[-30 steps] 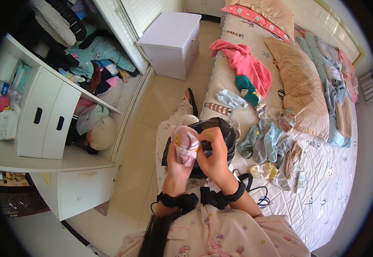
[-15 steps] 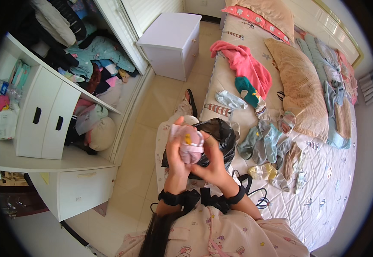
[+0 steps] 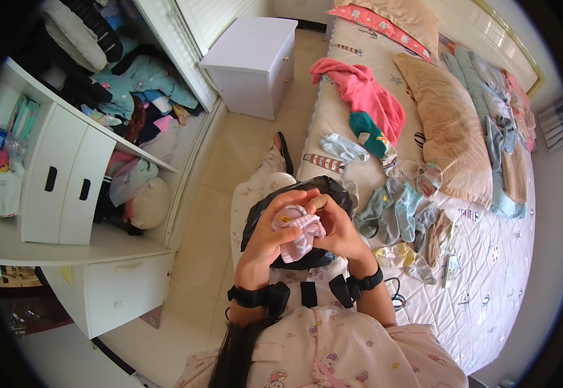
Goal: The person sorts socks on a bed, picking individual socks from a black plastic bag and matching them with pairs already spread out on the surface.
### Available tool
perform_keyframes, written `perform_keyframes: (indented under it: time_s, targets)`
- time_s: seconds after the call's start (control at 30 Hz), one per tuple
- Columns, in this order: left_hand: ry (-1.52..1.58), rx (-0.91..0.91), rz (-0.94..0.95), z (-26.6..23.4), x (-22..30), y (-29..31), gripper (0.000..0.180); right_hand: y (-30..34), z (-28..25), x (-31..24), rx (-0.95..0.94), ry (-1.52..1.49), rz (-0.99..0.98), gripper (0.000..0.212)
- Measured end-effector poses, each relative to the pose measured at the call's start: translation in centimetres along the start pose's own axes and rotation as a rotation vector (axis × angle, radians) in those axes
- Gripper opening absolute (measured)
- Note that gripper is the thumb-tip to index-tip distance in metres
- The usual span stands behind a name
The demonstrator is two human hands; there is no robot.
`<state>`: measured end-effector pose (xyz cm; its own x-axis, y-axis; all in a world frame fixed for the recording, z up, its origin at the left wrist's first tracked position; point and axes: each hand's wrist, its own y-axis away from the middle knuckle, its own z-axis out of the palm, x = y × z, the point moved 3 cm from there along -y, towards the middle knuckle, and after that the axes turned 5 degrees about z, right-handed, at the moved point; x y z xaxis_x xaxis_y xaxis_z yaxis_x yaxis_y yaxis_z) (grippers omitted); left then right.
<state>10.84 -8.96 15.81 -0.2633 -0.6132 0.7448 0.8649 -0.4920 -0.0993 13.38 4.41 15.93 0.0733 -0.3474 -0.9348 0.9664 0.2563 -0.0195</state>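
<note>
Between my two hands, above my lap, is a bundled pink-and-white striped sock (image 3: 301,240) with a small yellow patch. My left hand (image 3: 265,238) curls round its left side, fingers reaching over the top. My right hand (image 3: 343,234) grips the right side with thumb and fingers. Behind and below them a black plastic bag (image 3: 334,189) lies on my lap, partly covered by my hands. On the bed to the right lie grey-green socks (image 3: 377,212), a yellow-and-white sock (image 3: 395,255), a pale blue sock (image 3: 344,148) and a dark green sock (image 3: 364,129).
A pink garment (image 3: 369,94) and a tan pillow (image 3: 453,129) are on the bed (image 3: 475,278). A white nightstand (image 3: 249,64) stands ahead. On the left are an open wardrobe with heaped clothes (image 3: 142,81) and a white drawer cabinet (image 3: 61,174).
The sock bundle has turned and moved slightly right and down, showing more stripes. My hands have spread wider, with the fingers now arched over its top.
</note>
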Motion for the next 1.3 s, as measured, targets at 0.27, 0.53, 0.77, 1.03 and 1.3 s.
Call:
perform_keyframes:
  time_s: [0.27,0.53,0.77,1.03,1.3]
  targets:
    - [-0.098,0.082,0.138,0.2,-1.4,-0.3,0.026,-0.4,-0.8,0.8,0.273,0.268,-0.210,0.031]
    - [0.041,0.162,0.234,1.0,-1.9,-0.2,0.042,-0.3,-1.0,0.4,0.600,0.302,-0.320,0.033]
    - [-0.161,0.181,0.171,-0.4,-2.0,0.0,0.051,0.0,-1.2,0.4,0.645,0.513,-0.210,0.025]
    - [-0.157,0.504,0.236,-1.6,-2.1,-0.1,0.034,-0.4,0.4,-0.5,0.376,0.540,-0.231,0.014]
    - [-0.201,0.718,0.287,-2.7,-2.6,0.0,0.025,1.2,3.9,-2.2,0.265,0.978,-0.668,0.020]
